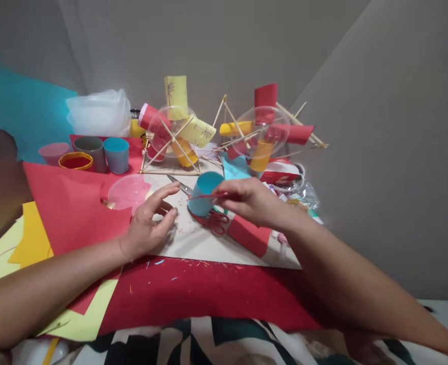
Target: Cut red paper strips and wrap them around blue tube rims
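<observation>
My right hand [246, 200] pinches a thin red paper strip [204, 196] that crosses the front of a blue paper cup [210, 181]. Whether the fingers also touch the cup is unclear. To its left, my left hand [153, 220] is held open, fingers curved and apart, with nothing in it. Scissors with red handles [218, 223] lie on the white board [185, 246], partly behind the cup; their metal blades [180, 184] stick out on the far side. A folded red paper piece [249, 235] rests below my right hand.
Two stick-frame wheels with clear discs [166, 129] and coloured paper tubes stand at the back. Paper cups [116, 154] sit back left, by clear plastic tubs [99, 112]. Red sheets [82, 203] and yellow sheets [33, 233] overlap at left. Plastic packaging [307, 195] lies right.
</observation>
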`<action>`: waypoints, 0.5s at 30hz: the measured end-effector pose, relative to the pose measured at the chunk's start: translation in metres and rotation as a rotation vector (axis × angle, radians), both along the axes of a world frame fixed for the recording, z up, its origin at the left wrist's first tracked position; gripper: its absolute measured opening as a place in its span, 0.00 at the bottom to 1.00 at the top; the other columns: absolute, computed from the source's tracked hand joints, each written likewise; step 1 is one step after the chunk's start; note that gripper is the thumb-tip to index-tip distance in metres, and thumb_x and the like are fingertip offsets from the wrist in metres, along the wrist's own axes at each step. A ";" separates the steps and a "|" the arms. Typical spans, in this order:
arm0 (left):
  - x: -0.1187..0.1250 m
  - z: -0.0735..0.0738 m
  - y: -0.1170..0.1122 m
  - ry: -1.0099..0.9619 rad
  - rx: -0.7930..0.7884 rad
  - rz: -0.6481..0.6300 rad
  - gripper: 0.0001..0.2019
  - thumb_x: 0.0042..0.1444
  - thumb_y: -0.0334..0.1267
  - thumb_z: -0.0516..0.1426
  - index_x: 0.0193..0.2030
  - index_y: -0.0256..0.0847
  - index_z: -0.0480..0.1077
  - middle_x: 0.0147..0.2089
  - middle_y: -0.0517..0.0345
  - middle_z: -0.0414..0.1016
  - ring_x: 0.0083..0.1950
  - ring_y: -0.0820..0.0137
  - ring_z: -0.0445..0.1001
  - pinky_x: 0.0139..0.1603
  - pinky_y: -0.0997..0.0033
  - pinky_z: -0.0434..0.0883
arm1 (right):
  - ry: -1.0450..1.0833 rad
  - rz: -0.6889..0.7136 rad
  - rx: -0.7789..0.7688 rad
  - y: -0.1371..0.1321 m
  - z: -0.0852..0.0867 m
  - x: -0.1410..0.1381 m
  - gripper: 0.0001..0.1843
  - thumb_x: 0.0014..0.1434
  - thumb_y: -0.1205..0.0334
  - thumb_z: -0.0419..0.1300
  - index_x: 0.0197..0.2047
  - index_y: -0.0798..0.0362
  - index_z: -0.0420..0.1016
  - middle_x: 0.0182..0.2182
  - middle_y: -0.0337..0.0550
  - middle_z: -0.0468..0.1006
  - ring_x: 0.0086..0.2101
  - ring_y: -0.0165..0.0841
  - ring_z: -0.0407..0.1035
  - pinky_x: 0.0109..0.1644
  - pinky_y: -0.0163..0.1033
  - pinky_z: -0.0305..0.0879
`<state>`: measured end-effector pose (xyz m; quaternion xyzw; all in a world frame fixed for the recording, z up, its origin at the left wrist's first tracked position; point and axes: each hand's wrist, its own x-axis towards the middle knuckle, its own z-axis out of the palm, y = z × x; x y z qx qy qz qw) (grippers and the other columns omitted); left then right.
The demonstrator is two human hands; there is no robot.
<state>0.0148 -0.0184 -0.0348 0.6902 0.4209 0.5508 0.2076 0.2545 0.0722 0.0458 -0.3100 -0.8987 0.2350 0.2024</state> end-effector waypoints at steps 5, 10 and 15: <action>-0.001 0.006 -0.004 0.297 0.380 -0.201 0.33 0.61 0.28 0.61 0.71 0.39 0.57 0.65 0.37 0.72 0.45 0.71 0.81 0.46 0.73 0.79 | -0.052 0.385 0.037 -0.038 0.003 -0.006 0.10 0.63 0.72 0.55 0.39 0.56 0.78 0.35 0.46 0.82 0.36 0.30 0.75 0.41 0.32 0.68; 0.001 0.016 -0.011 0.429 0.414 -0.216 0.26 0.63 0.33 0.61 0.67 0.35 0.62 0.46 0.48 0.83 0.35 0.73 0.80 0.35 0.77 0.76 | 0.048 0.440 -0.028 -0.045 0.003 -0.010 0.09 0.64 0.71 0.57 0.41 0.55 0.79 0.37 0.44 0.83 0.36 0.29 0.76 0.42 0.32 0.69; 0.001 0.020 -0.015 0.417 0.376 -0.164 0.24 0.63 0.33 0.61 0.65 0.37 0.64 0.51 0.46 0.82 0.29 0.77 0.76 0.30 0.78 0.74 | 0.356 0.071 -0.271 -0.048 0.008 -0.007 0.07 0.60 0.62 0.66 0.42 0.53 0.81 0.41 0.44 0.84 0.40 0.34 0.77 0.42 0.37 0.72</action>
